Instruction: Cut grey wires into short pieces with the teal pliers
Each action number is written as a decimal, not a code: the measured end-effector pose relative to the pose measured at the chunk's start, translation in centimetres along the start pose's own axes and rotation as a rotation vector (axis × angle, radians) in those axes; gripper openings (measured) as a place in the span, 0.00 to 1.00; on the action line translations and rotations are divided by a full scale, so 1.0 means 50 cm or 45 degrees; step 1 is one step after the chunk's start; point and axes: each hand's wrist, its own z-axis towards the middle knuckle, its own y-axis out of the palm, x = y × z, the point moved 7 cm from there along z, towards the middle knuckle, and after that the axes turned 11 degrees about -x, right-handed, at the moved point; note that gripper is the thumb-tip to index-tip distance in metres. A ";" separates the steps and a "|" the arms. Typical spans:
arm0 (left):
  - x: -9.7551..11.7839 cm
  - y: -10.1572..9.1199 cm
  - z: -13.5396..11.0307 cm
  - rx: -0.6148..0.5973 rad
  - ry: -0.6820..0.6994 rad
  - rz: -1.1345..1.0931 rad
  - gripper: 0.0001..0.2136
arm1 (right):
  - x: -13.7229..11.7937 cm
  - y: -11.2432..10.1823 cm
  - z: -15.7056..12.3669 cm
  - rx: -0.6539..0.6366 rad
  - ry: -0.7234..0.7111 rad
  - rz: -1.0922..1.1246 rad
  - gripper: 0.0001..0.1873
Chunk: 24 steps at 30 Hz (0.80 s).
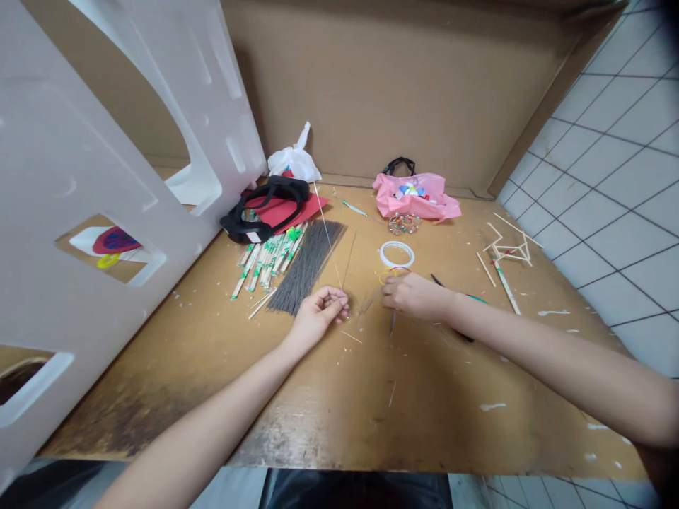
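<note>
Panel: the white plastic panel with cut-outs stands at the left of the table.
Black band: the band lies looped over a red sheet, just in front of a knotted white bag.
Sticks: wrapped sticks with green print lie in a pile, beside the grey wires.
Grey wires: this flat bundle slants across the table, its near end close to my left hand.
Left hand: my left hand has thumb and forefinger pinched together on a thin wire, which rises up and leftward toward the white bag.
Right hand: my right hand has its fingers bent down beside a yellow loop; blur and the turned knuckles mean I cannot tell whether they grip anything.
Tape: the white roll lies flat just beyond my right hand.
Beaded ball: it sits in front of the open pink bag.
Dark tool: its tip shows past my right forearm, which hides much of it.
Stick frame: the pale frame with red bits is near the tiles at far right.
</note>
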 end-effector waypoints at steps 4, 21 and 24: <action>-0.002 0.000 0.001 -0.002 -0.006 -0.002 0.15 | -0.032 0.019 0.004 -0.064 -0.137 -0.139 0.11; -0.005 0.000 0.003 -0.024 -0.008 0.016 0.15 | -0.043 0.011 0.022 -0.062 -0.165 -0.171 0.11; -0.002 0.000 0.003 -0.022 -0.001 0.023 0.15 | -0.024 -0.012 0.007 0.028 -0.060 0.067 0.08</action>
